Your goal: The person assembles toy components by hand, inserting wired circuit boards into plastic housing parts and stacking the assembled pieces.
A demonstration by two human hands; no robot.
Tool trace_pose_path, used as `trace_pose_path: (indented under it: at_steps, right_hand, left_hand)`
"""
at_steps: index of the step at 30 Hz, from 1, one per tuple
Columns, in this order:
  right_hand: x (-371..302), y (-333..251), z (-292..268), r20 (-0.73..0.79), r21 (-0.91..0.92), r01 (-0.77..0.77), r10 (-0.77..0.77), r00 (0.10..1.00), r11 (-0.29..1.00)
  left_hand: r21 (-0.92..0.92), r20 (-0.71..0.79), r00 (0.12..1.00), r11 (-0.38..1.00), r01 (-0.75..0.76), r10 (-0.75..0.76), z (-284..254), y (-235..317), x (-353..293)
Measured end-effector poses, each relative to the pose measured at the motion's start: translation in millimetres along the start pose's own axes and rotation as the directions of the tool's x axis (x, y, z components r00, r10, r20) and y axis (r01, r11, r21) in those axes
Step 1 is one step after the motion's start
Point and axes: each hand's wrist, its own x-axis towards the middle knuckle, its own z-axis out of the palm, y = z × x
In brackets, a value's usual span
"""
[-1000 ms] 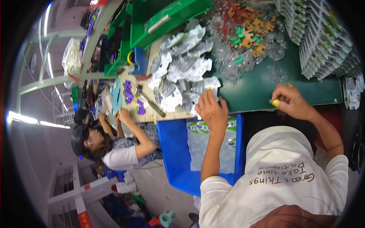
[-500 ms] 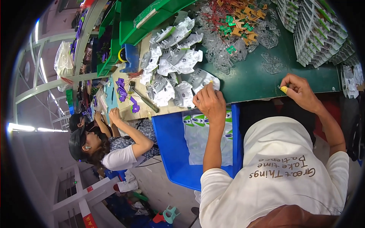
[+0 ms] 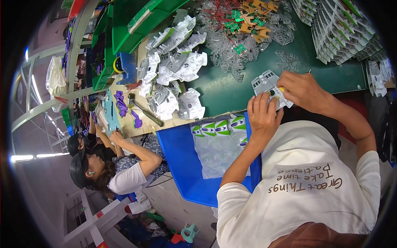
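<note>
A white and grey moulded plastic shell (image 3: pixel 264 82), with a row of slots along one end, lies at the front edge of the green-topped table. My left hand (image 3: pixel 265 118) grips its near side, fingers bent over the edge. Closed in a pinch, my right hand (image 3: pixel 306 91) presses against the shell's right side. Yellow covering shows on a fingertip there. A thin tip sticks out beyond that hand, but what its fingers hold is mostly hidden. Left of the hands, more white shells (image 3: pixel 182 68) are piled up.
Clear plastic pieces (image 3: pixel 235 53) and small green circuit boards (image 3: pixel 240 49) with red wires heap at the back. Stacked shells (image 3: pixel 343 33) stand at right. A blue bin (image 3: pixel 178 165) sits below the edge. A hammer (image 3: pixel 147 111) lies left, near a co-worker (image 3: pixel 128 173).
My left hand has drawn a shell from the pile rightward to the table front. My right hand has moved left to meet it. The view has shifted slightly.
</note>
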Motion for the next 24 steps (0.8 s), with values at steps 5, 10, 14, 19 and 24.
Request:
trace_pose_path:
  at_steps: [5, 10, 14, 19, 24]
  right_hand:
    - [9.5, -1.0, 15.1, 0.156, -0.217, 0.081, -0.047, 0.987, 0.973]
    - [5.8, 1.2, 14.6, 0.154, -0.190, 0.069, -0.040, 0.987, 0.979]
    - [4.6, -4.1, 12.1, 0.142, -0.180, 0.053, -0.028, 0.989, 0.982]
    - [-2.1, -6.5, -0.5, 0.160, -0.198, 0.025, 0.007, 0.987, 0.980]
    - [-9.4, -3.3, -2.0, 0.142, -0.187, -0.012, 0.039, 0.989, 0.982]
  left_hand:
    - [-0.145, 0.029, 1.000, 0.989, -0.007, 0.011, -11.5, -5.5, 10.1]
    - [-0.329, -0.137, 0.987, 0.944, 0.037, -0.087, -17.5, -56.8, 32.0]
    - [-0.110, -0.246, 0.930, 0.961, 0.253, -0.273, -8.5, -75.4, 49.8]
    - [-0.227, -0.182, 0.953, 0.954, 0.198, -0.241, -10.3, -67.5, 30.4]
    - [0.057, -0.033, 0.999, 0.998, -0.030, 0.032, -22.7, -63.4, 1.2]
